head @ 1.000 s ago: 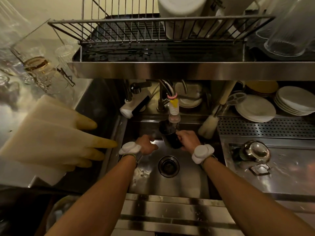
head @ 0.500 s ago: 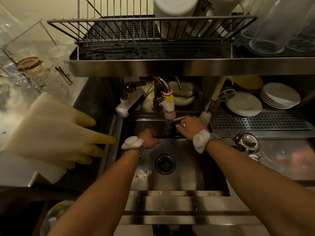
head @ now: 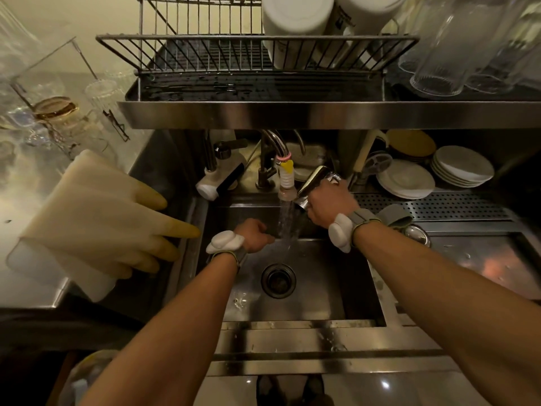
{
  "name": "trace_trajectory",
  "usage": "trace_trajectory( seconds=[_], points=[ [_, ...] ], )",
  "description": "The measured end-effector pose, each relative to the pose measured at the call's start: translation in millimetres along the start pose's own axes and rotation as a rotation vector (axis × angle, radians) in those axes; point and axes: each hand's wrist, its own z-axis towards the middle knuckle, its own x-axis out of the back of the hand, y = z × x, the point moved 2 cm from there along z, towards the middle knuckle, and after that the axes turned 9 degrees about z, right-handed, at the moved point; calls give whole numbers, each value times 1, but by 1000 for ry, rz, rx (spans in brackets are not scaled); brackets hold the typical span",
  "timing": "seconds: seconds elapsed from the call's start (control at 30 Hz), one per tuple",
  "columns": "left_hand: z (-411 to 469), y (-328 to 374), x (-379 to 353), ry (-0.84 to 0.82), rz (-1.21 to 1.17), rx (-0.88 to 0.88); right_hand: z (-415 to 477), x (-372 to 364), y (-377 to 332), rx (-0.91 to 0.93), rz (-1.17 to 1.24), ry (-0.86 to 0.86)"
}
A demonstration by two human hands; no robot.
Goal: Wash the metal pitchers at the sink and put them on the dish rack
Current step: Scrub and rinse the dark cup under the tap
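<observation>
My right hand [head: 329, 202] grips a small metal pitcher [head: 314, 180], lifted and tilted beside the tap nozzle [head: 286, 183], to the right of the running water. My left hand [head: 254, 235] hangs lower over the sink basin [head: 322, 282], fingers curled shut, just left of the stream; I see nothing in it. A second metal pitcher [head: 417, 234] lies on the steel drainboard to the right, partly hidden by my right wrist. The wire dish rack [head: 205, 51] stands on the shelf above the sink, its left part bare.
White containers [head: 298, 22] and clear glasses [head: 445, 54] stand on the rack shelf's right side. Yellow rubber gloves [head: 111, 218] drape over the left counter edge. Stacked white plates [head: 462, 167] sit behind the perforated drainboard. A drain [head: 278, 281] lies mid-basin. Glassware fills the left counter.
My right hand raised the pitcher from under the tap, up and right, tipping it. My left hand let go of it and stayed low by the water stream.
</observation>
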Motion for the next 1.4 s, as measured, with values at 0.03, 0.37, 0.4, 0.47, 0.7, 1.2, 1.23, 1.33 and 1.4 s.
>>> trace_trajectory(
  seconds=[0.03, 0.37, 0.4, 0.47, 0.7, 1.2, 1.23, 1.33, 1.4],
  points=[
    [1, 0, 0, -1, -1, -1, 0, -1, 0, -7, 19, 0],
    [-6, -7, -5, -17, -99, -40, 6, -50, -7, -517, 1357, -52],
    [-6, -6, -4, -13, -186, -53, 6, -55, -13, -589, 1570, -90],
    [-4, -2, -4, -2, -355, -116, 8, -65, -19, -648, 1842, -158],
    [30, 15, -20, -102, -560, -74, 20, -89, 2, -690, 2023, -360],
    [42, 13, -21, -324, -1040, 228, 44, -112, -8, -725, 1764, -275],
    [41, 13, -20, -324, -1040, 244, 46, -113, -10, -714, 1758, -257],
    [40, 14, -21, -256, -1056, 271, 48, -116, -12, -662, 1626, -142],
    [42, 19, -24, -183, -1023, 296, 45, -116, -7, -615, 1447, -60]
  ],
)
